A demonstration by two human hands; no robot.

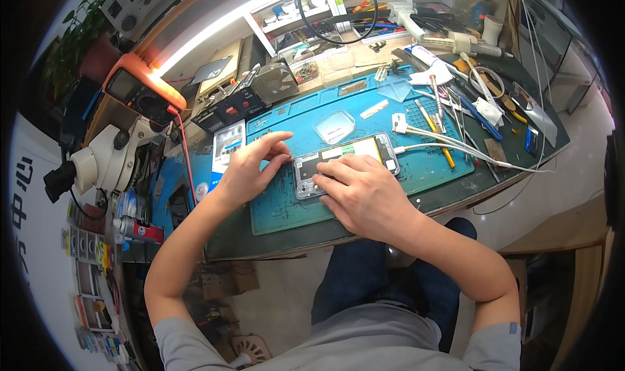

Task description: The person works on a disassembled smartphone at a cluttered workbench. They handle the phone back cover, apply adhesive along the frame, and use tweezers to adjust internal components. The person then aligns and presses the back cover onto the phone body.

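An opened phone (pixel 311 166), its inner parts showing, lies on the blue mat (pixel 282 217) with a white cable (pixel 435 138) at its right end. My right hand (pixel 362 194) rests closed over the phone, fingers bent and pressed on its left and middle part. At the phone's left end, my left hand (pixel 250 171) pinches with thumb and forefinger at something small that I cannot make out. A clear square plastic tray (pixel 333 125) sits behind the phone, and a small metal strip (pixel 374 109) lies to its right.
An orange multimeter (pixel 138 92) with a red lead and a microscope (pixel 97 167) stand on the left. A black boxy device (pixel 228 112) sits at the back. Several hand tools (pixel 488 123) and cables crowd the right. A red spray can (pixel 140 230) is at the left edge.
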